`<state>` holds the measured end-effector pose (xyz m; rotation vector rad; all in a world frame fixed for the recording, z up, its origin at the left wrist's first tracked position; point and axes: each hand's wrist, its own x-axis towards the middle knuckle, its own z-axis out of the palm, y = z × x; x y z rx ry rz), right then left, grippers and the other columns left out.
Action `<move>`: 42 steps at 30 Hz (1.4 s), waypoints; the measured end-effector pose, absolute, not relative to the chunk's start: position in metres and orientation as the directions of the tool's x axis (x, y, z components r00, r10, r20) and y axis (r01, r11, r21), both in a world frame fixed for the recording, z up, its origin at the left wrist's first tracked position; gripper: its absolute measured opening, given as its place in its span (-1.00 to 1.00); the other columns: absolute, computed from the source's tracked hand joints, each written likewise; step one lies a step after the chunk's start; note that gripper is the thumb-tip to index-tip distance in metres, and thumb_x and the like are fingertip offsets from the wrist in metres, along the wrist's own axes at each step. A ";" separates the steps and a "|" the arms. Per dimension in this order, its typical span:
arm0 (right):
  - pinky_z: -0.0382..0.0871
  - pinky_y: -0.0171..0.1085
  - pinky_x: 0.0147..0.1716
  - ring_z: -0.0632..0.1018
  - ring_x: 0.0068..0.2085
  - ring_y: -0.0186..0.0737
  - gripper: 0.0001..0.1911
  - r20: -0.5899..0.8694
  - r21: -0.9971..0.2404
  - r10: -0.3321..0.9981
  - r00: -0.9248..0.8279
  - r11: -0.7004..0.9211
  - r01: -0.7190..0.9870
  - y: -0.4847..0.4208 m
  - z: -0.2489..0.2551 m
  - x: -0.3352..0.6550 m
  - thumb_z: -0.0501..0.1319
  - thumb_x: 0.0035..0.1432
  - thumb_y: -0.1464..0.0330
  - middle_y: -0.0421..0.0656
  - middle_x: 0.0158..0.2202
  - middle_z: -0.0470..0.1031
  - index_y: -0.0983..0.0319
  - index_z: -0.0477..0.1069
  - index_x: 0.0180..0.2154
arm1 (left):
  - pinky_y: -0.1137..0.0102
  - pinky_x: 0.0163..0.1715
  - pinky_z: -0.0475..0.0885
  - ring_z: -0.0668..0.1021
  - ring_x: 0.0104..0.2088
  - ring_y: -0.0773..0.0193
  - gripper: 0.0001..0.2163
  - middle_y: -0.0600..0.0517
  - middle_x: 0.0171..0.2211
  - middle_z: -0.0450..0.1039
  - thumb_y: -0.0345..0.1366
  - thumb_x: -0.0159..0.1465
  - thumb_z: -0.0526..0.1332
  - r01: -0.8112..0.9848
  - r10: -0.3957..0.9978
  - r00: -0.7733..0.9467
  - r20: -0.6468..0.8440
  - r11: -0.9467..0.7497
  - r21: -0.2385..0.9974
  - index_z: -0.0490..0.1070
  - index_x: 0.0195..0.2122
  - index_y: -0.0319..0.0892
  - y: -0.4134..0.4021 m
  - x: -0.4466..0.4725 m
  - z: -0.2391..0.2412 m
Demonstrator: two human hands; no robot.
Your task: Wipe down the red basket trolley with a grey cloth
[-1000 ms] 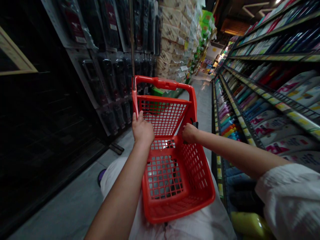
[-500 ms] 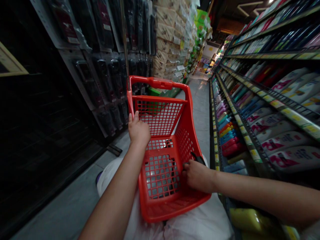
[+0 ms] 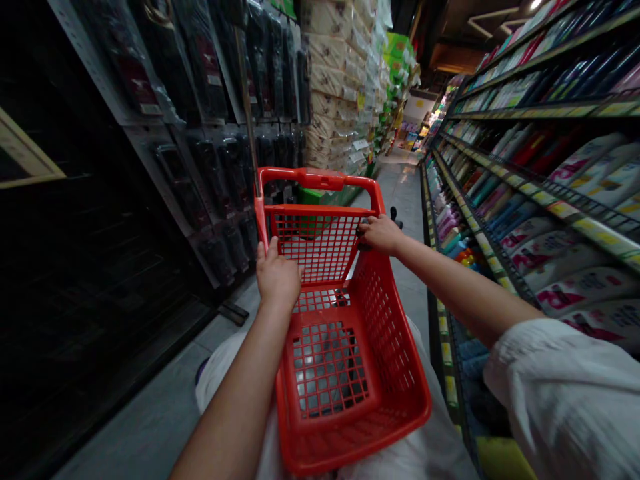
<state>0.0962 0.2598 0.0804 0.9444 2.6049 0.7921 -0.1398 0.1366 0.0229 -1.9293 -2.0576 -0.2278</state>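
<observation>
In front of my lap stands a red plastic shopping basket (image 3: 333,303) with a mesh bottom and a raised handle. My left hand (image 3: 277,273) is closed on its left rim, the thumb over the edge and part of the fingers hidden. At the upper right rim is my right hand (image 3: 381,235), its fingers curled around a small black object (image 3: 394,217) that shows on both sides of the hand. What kind of thing it is cannot be made out. The hand is beside the rim; whether it touches it is unclear.
Shelves of bottles (image 3: 550,180) line the right side close to my right arm. Hanging packaged goods (image 3: 215,167) are on the left, with stacked beige packs (image 3: 333,87) beyond. A grey tiled aisle (image 3: 400,183) runs ahead.
My right hand has moved from the basket's lower right side forward to its upper right rim, carrying the black object. My left hand stays on the left rim. The view has tilted slightly.
</observation>
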 end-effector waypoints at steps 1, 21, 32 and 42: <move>0.38 -0.03 -0.17 0.47 -0.08 0.07 -0.66 -0.077 0.562 0.640 -0.765 0.662 0.497 0.261 0.081 0.097 0.04 0.25 0.33 -0.10 -0.13 0.55 0.18 0.60 -0.27 | 0.01 0.34 -0.11 0.21 0.31 -0.09 -0.65 -0.19 -0.16 0.60 -0.15 0.26 0.08 0.994 0.944 -0.046 0.326 0.075 -0.077 0.65 -0.27 -0.19 0.137 -0.140 0.023; 0.20 -0.16 -0.28 0.47 -0.17 -0.08 -0.85 -0.348 0.181 0.567 -0.747 0.822 0.540 0.035 0.031 0.124 0.21 0.17 0.41 -0.04 -0.24 0.54 0.18 0.57 -0.32 | 0.07 0.36 -0.17 0.20 0.31 -0.05 -0.64 -0.22 -0.23 0.59 -0.22 0.23 0.04 0.998 0.928 -0.029 0.372 0.045 -0.034 0.64 -0.27 -0.22 0.144 -0.141 0.018; 0.44 -0.09 -0.28 0.60 -0.16 0.08 -0.83 -0.691 0.145 0.379 -0.615 0.907 0.396 0.059 0.005 0.094 0.31 0.03 0.47 0.07 -0.26 0.62 0.25 0.59 -0.27 | 0.05 0.35 -0.18 0.16 0.33 -0.06 -0.63 -0.25 -0.21 0.58 -0.18 0.26 0.07 0.997 0.940 -0.077 0.333 0.072 0.026 0.62 -0.26 -0.30 0.138 -0.138 0.025; 0.34 0.09 0.05 0.49 0.09 0.12 -0.76 -0.484 0.347 0.687 -0.541 0.719 0.602 0.200 -0.056 0.011 0.23 0.16 0.43 0.09 0.00 0.55 0.26 0.56 -0.12 | 0.00 0.33 -0.18 0.17 0.32 -0.09 -0.67 -0.17 -0.23 0.58 -0.18 0.26 0.08 0.996 0.931 -0.083 0.356 0.075 0.037 0.62 -0.30 -0.21 0.136 -0.145 0.019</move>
